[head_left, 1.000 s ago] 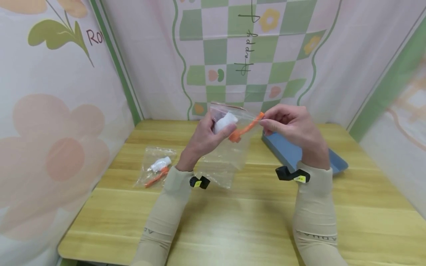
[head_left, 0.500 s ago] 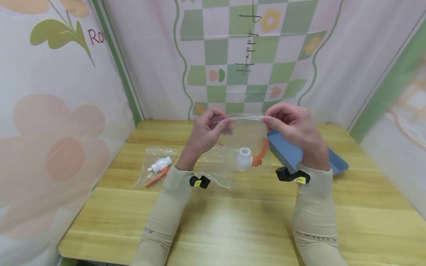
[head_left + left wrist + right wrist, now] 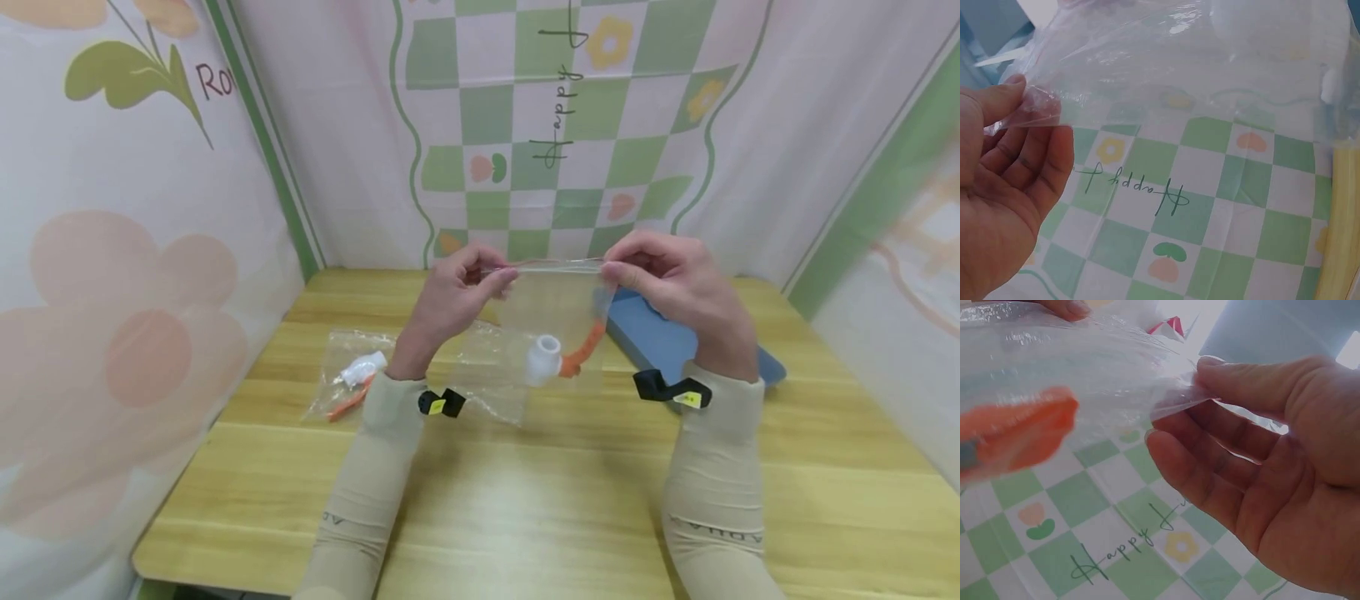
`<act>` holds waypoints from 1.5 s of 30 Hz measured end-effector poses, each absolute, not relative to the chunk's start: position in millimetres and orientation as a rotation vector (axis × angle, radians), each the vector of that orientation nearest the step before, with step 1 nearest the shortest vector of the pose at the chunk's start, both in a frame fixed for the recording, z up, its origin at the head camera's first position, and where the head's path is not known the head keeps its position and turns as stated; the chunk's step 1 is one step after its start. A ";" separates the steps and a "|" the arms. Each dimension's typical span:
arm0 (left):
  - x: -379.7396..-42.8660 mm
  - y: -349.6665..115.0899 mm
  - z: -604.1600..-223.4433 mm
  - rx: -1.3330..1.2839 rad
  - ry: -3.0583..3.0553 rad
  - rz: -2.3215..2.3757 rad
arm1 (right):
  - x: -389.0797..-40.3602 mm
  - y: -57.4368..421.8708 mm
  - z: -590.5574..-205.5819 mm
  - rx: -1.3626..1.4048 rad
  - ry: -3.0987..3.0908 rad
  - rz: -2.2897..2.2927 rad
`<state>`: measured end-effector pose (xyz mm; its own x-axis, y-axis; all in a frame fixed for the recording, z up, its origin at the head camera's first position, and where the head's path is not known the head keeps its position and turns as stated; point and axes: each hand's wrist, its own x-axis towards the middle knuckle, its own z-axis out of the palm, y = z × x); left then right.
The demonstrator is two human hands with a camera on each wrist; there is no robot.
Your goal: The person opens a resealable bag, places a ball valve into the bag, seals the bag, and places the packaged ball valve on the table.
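Note:
Above the table, a clear zip bag (image 3: 555, 296) hangs stretched between both hands. My left hand (image 3: 453, 296) pinches its top left corner between thumb and fingers. The top right corner is pinched by my right hand (image 3: 667, 279). Low inside the bag lies a white plastic ball valve (image 3: 543, 360) with an orange handle (image 3: 583, 354). In the right wrist view the orange handle (image 3: 1029, 434) looms blurred behind the film, and the thumb presses the bag's edge. The left wrist view shows the bag film (image 3: 1147, 69) taut from the left thumb.
On the wooden table (image 3: 525, 517), another clear bag with a white and orange valve (image 3: 363, 368) lies at the left. A flat clear bag (image 3: 491, 383) lies beneath the held one. Behind my right hand stands a blue tray (image 3: 652, 333). Patterned curtains enclose the table.
The left hand has let go of the white valve body through the film and now pinches the bag's top. The valve has dropped to the bag's lower part. Lately the right hand shifted slightly right.

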<state>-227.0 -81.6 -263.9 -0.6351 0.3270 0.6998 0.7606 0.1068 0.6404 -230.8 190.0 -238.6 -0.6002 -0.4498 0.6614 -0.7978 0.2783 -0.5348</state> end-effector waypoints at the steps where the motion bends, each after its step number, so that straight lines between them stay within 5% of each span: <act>1: -227.5 -82.3 -263.7 -1.055 -2.014 -1.519 | -232.4 191.3 -239.7 1.124 -2.177 1.257; 10: -246.9 -94.8 -275.0 -1.028 -2.114 -1.261 | -237.7 194.1 -242.5 1.066 -2.260 1.172; 32: -225.1 -83.0 -264.4 -0.850 -2.155 -1.133 | -241.7 204.7 -242.2 1.083 -2.631 1.069; 45: -226.1 -78.2 -268.3 -0.922 -2.147 -1.066 | -239.1 163.3 -248.1 1.206 -2.524 1.137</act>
<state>-226.1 -78.2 -268.3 -0.6031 0.3270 0.7275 0.7773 0.4458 0.4440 -239.1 163.3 -248.1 -0.6749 -0.6193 0.4012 -0.7109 0.3999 -0.5785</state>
